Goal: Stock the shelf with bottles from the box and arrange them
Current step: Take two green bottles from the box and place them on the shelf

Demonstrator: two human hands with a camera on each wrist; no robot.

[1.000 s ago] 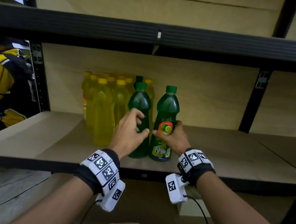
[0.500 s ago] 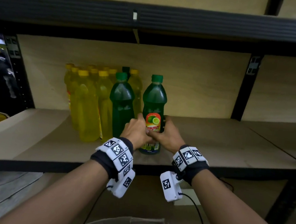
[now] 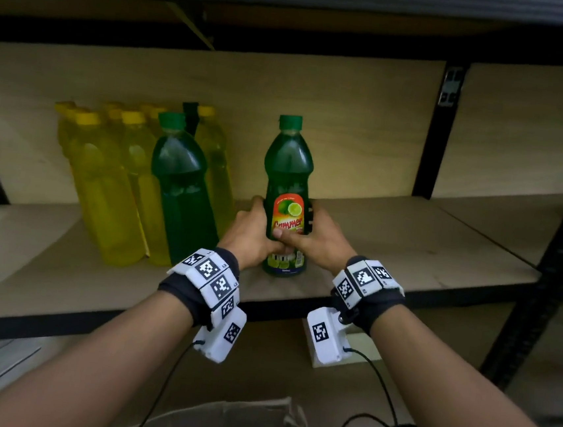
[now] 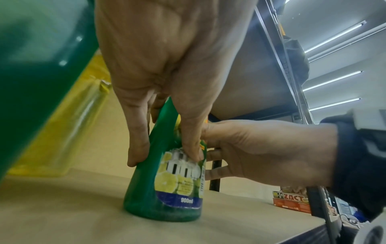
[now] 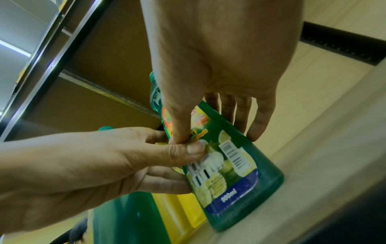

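A green bottle [image 3: 290, 166] with a lime label stands upright on the wooden shelf [image 3: 390, 244], label facing me. Both hands wrap its lower half: my left hand [image 3: 254, 234] from the left, my right hand [image 3: 319, 237] from the right, thumbs meeting on the label. The left wrist view shows the bottle [image 4: 167, 189] with its base on the board and my left hand [image 4: 167, 132] around it. In the right wrist view my right hand [image 5: 208, 118] clasps the same bottle [image 5: 240, 189]. A second green bottle [image 3: 179, 186] stands apart to the left.
Several yellow bottles [image 3: 104, 179] crowd the shelf's left side behind and beside the second green bottle. An open cardboard box [image 3: 236, 422] sits below, by my arms. Black uprights [image 3: 435, 135] divide the bay. The shelf board continues to the right. A small carton [image 4: 292, 199] lies beyond.
My left hand left the second green bottle and joined the right hand on the labelled bottle. That bottle now stands farther right, with a gap between the two green bottles.
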